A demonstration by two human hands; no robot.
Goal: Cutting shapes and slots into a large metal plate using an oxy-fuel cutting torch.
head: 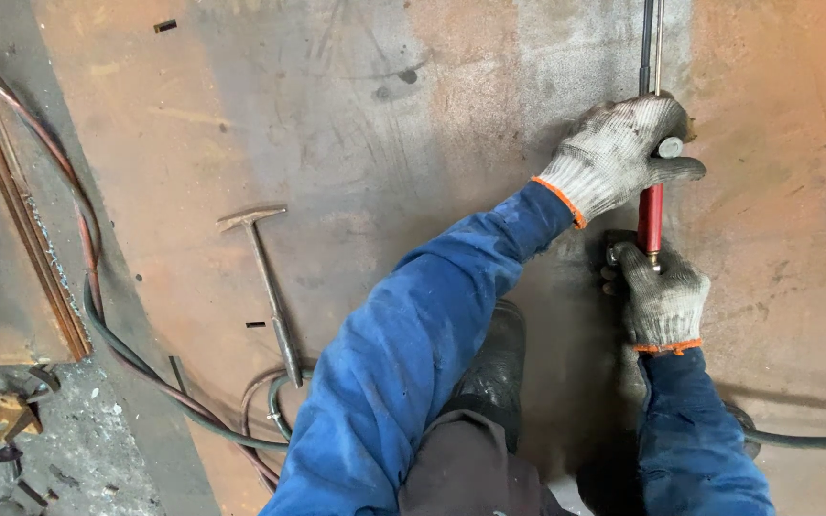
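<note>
Red-handled torch point(650, 215) clenched by both gloved hands; rusty plate point(356, 143) wide around.

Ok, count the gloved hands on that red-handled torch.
2. The left hand grips the upper part of the red-handled torch, near a round knob; the right hand holds its lower end.

It is a metal workshop: a rusty steel plate point(356, 143) as floor, gas hoses point(97, 315) at left, a chipping hammer point(265, 287).
</note>
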